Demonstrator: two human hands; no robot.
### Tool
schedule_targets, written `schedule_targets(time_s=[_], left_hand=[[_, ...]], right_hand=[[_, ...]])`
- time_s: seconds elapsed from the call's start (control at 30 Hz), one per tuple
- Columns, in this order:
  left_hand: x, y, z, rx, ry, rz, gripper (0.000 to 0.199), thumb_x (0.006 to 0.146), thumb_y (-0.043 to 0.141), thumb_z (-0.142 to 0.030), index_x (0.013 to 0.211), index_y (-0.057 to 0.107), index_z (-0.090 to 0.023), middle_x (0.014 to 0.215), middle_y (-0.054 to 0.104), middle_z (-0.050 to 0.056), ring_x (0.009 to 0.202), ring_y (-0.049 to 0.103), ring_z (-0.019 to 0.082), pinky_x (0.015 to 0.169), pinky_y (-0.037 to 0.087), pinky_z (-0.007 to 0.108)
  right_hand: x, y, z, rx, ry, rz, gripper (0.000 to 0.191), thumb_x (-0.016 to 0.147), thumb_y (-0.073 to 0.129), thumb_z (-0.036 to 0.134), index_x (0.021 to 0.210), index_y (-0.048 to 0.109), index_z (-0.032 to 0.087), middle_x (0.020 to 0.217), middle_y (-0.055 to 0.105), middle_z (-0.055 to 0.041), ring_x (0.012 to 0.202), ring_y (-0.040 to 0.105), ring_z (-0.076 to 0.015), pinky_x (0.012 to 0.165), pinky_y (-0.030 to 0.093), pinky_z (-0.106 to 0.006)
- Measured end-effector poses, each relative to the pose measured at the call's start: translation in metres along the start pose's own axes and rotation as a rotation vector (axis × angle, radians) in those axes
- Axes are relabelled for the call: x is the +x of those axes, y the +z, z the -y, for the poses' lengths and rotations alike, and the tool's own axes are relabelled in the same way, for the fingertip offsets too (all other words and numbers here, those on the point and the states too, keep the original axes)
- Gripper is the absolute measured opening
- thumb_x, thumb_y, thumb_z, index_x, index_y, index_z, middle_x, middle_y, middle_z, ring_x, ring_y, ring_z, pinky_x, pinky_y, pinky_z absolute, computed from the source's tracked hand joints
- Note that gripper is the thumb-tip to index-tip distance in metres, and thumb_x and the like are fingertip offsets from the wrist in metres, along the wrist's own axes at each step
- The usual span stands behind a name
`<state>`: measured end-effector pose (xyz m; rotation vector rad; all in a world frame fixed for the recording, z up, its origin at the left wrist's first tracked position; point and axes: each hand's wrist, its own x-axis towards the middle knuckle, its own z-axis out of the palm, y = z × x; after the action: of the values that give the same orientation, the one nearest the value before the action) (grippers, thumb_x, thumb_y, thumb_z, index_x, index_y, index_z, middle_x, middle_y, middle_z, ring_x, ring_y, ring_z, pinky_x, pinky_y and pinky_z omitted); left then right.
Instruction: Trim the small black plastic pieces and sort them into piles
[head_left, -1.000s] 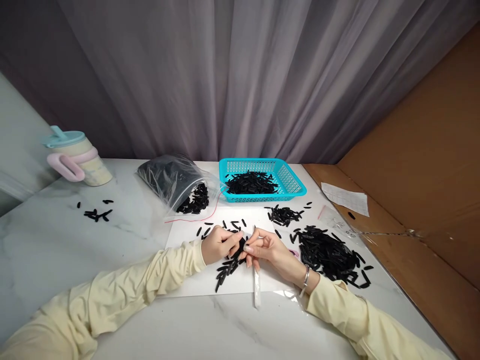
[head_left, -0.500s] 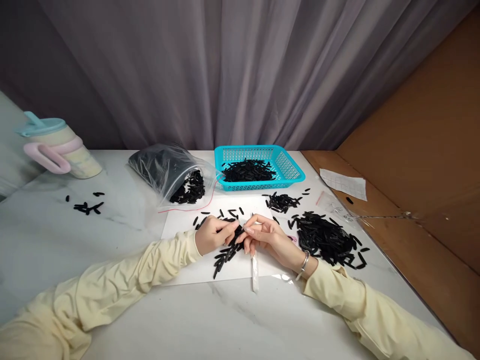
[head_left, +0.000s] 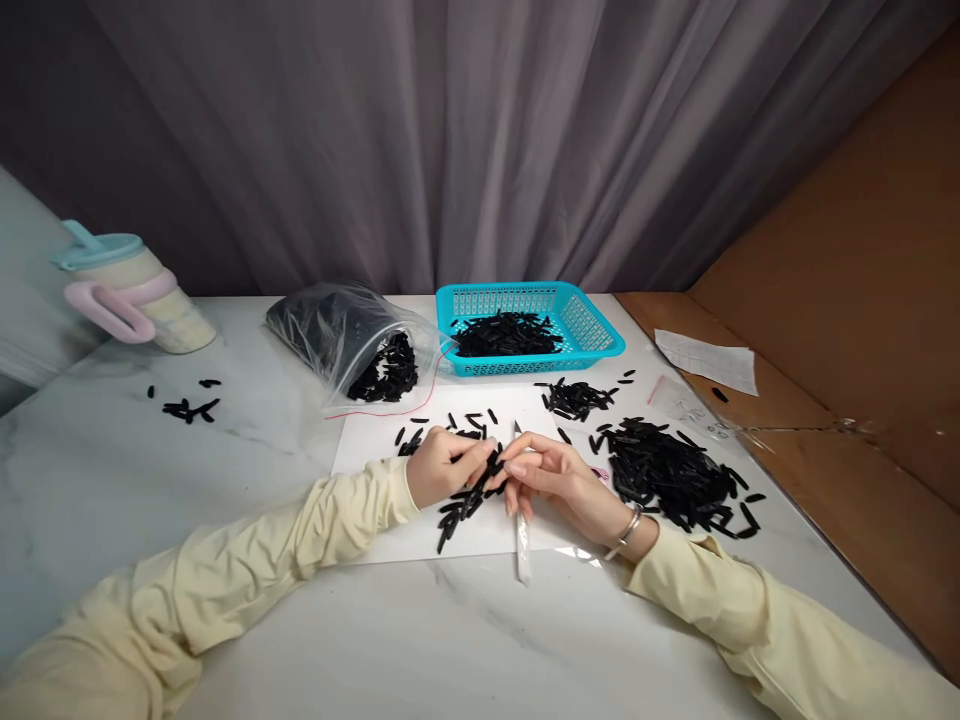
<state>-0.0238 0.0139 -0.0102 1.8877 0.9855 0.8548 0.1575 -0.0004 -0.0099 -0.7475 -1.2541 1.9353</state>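
My left hand [head_left: 448, 466] is closed in a pinch above a white sheet [head_left: 382, 545], over a loose heap of small, slim black pieces [head_left: 452, 525]. Facing it, my right hand [head_left: 559, 482] has thumb and forefinger brought together, the other fingers curled. The fingertips of both hands almost meet; anything between them is too small to make out. A white pen-like tool with a dark pointed tip [head_left: 523, 555] passes under my right hand, its middle hidden by the fingers; whether they touch it I cannot tell.
A turquoise basket [head_left: 536, 366] and an open zip bag [head_left: 322, 325] hold more black pieces at the back. Bigger piles [head_left: 671, 475] lie right, a few pieces [head_left: 191, 410] left. A lidded tumbler [head_left: 142, 295] stands far left; a paper slip [head_left: 705, 360] lies right.
The whole view has shifted slightly, so everything sits a little further right. Both hands keep nearly the same pose, fingertips close together.
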Motion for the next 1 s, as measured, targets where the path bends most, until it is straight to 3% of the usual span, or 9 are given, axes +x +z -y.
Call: schedule_targets(time_s=[0.37, 0.63, 1.0], left_hand=[[0.002, 0.000, 0.003, -0.090, -0.069, -0.037, 0.045, 0.084, 0.041, -0.036, 0.044, 0.043, -0.016, 0.035, 0.038, -0.005, 0.037, 0.036, 0.006, 0.041, 0.031, 0.020], [0.001, -0.002, 0.005, -0.167, -0.114, -0.048, 0.019, 0.077, 0.050, -0.029, 0.063, 0.051, -0.016, 0.039, 0.039, -0.009, 0.036, 0.030, 0.005, 0.039, 0.026, 0.019], [0.002, -0.001, 0.006, -0.237, -0.190, -0.018, 0.029, 0.080, 0.045, -0.039, 0.061, 0.045, -0.017, 0.041, 0.038, -0.008, 0.032, 0.029, 0.004, 0.035, 0.023, 0.019]], right_hand=[[0.000, 0.003, 0.001, -0.039, -0.009, -0.030, 0.020, 0.077, 0.065, 0.030, 0.081, 0.051, 0.015, 0.077, 0.069, -0.0088, 0.058, 0.063, -0.0137, 0.045, 0.045, -0.022], [0.003, 0.002, -0.001, -0.032, -0.042, -0.065, 0.021, 0.076, 0.065, 0.030, 0.081, 0.051, 0.015, 0.079, 0.069, -0.0083, 0.056, 0.062, -0.0129, 0.043, 0.045, -0.020], [0.010, 0.002, -0.003, 0.011, -0.058, -0.056, 0.022, 0.074, 0.067, 0.029, 0.080, 0.051, 0.014, 0.079, 0.069, -0.0085, 0.053, 0.061, -0.0119, 0.040, 0.045, -0.019]])
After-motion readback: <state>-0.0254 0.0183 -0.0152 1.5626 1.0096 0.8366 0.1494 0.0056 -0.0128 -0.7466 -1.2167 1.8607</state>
